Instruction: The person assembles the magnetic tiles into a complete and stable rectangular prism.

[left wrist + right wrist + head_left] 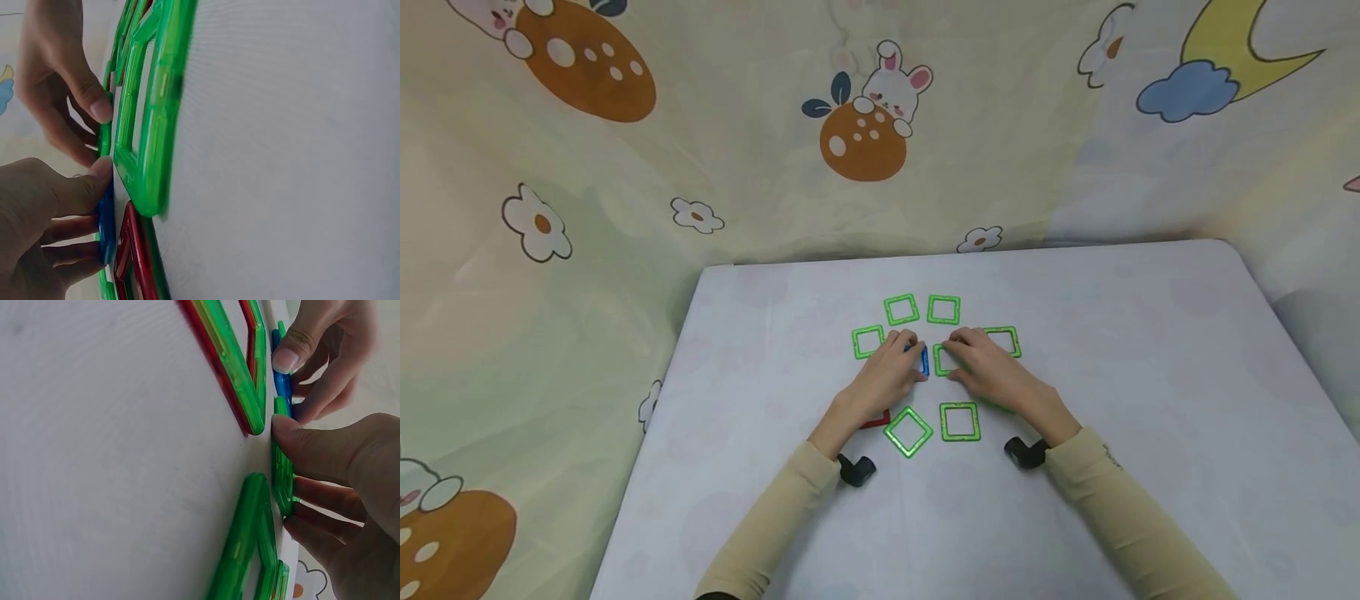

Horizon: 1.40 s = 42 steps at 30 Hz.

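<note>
In the head view my left hand (886, 373) holds a blue square magnetic tile (925, 362) at the middle of the cluster, its thumb and fingers on opposite edges. The left wrist view shows the blue tile (107, 225) low over the white surface. My right hand (996, 367) grips a green square magnetic tile (937, 361) just to the right of it, thumb on the near edge. The right wrist view has this green tile (283, 462) nearly in line with the blue one, a narrow gap between them in the head view.
Around the hands lie more green frame tiles: two at the back (902, 322), one at left (854, 343), one at right (1017, 342), and two in front (960, 438). A red tile (876, 422) shows partly under the left wrist. Behind the table (1120, 333) hangs a printed cloth (760, 150).
</note>
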{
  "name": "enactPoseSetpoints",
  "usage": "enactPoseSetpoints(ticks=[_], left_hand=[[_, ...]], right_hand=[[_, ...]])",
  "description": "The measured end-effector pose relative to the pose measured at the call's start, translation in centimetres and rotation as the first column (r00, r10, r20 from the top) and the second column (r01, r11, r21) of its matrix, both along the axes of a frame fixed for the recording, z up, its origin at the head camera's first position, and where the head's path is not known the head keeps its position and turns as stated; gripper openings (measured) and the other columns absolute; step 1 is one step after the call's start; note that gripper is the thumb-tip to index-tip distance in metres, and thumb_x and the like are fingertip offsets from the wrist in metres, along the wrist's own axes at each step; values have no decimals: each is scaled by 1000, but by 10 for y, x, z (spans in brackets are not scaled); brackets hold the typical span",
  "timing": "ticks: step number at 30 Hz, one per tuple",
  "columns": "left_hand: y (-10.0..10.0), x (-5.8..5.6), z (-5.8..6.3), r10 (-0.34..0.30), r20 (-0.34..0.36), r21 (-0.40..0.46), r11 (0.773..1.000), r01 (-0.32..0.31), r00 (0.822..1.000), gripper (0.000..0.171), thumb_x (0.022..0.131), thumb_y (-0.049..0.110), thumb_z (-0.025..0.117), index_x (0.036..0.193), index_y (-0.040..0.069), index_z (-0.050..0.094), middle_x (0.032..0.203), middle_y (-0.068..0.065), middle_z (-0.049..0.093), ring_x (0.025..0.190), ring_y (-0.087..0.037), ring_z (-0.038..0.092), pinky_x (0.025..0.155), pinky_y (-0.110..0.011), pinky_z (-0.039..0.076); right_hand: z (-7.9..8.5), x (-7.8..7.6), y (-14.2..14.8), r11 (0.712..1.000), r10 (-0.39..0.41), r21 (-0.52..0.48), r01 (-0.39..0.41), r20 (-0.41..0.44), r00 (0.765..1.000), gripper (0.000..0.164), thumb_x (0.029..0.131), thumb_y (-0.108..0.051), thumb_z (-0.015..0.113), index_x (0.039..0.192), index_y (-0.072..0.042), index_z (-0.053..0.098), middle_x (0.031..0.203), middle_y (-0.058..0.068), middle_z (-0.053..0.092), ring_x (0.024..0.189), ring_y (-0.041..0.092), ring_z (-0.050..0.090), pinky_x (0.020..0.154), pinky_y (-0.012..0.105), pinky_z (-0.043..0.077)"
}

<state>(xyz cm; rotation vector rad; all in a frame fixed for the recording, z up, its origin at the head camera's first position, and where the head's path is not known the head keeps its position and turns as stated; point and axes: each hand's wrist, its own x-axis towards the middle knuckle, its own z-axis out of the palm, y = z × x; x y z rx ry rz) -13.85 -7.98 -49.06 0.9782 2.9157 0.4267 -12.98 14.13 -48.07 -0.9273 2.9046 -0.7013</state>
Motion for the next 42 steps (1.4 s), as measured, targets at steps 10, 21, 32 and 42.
enactPoseSetpoints(ticks=[10,21,32,42], left_hand=[[2,-3,-2,-10,-13,-2,1000,9,1000,51,99,31,71,140,2,61,138,-8,56,120,-21,51,105,-31,48],[3,-4,1,-10,-2,24,1000,10,1000,51,98,30,72,140,3,61,138,-8,56,122,-21,50,106,-32,48],[-9,-5,8,-11,31,63,998,9,999,51,100,23,69,144,1,57,141,-11,55,130,-25,49,111,-36,46],[-38,-9,16,90,-19,9,996,-90,996,45,98,14,70,140,-1,60,141,-16,56,132,-30,48,115,-40,43]], right_hand=[[1,-1,-5,1000,-13,14,13,22,1000,49,90,-13,81,132,5,65,131,17,62,119,32,56,101,47,52],[15,-7,-17,991,-49,131,42,51,997,45,88,-15,83,127,3,68,118,14,62,105,27,58,86,40,56],[17,-8,-22,969,-54,243,41,48,997,49,90,-19,82,133,-2,67,114,9,60,97,21,53,74,32,53],[18,-8,-22,973,-63,224,49,56,996,50,88,-18,83,133,-2,67,115,9,62,100,22,55,81,35,54]])
